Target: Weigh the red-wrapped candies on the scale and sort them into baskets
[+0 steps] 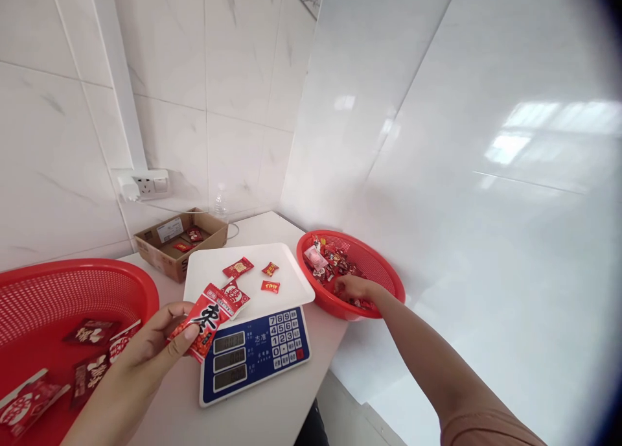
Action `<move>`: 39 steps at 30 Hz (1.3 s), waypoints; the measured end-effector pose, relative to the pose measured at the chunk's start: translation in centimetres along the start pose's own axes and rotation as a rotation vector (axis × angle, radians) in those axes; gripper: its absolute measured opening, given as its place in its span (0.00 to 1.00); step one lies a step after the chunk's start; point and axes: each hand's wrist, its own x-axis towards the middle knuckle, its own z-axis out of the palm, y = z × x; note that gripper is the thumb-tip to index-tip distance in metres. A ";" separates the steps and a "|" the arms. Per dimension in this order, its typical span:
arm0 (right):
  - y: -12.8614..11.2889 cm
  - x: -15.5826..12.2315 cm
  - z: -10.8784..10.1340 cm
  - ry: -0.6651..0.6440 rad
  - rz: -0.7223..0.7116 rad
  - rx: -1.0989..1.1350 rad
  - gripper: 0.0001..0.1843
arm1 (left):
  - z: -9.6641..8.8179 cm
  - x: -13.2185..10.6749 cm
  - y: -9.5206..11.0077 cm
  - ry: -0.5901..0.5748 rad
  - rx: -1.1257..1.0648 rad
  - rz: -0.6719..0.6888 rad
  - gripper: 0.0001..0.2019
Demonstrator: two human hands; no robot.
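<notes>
My left hand [146,349] pinches a red snack packet [207,319] with a large black character, holding it over the front left corner of the scale's white tray [208,271]. A second red packet [236,297] lies just behind it on the tray. Three small red packets [238,266] rest further back on the tray. My right hand [352,288] reaches into the small red basket [383,271] of wrapped sweets, its fingers curled down among them; what they hold is hidden.
The scale's blue panel [255,355] with keypad and displays faces me. A large red basket [72,290] with several packets sits at the left. A cardboard box [179,238] with red packets stands by the tiled wall, below a socket [146,185].
</notes>
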 end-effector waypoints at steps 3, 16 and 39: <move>0.4 -0.1 -0.9 0.046 -0.023 0.053 0.09 | 0.0 0.0 0.1 0.002 -0.025 -0.017 0.17; 0.9 -1.0 -2.8 0.283 -0.081 0.287 0.10 | 1.3 -0.5 1.1 0.092 -0.249 -0.124 0.18; -19.4 -0.3 6.3 0.248 -0.648 0.259 0.05 | 1.0 -1.2 2.5 0.100 -0.257 -0.043 0.19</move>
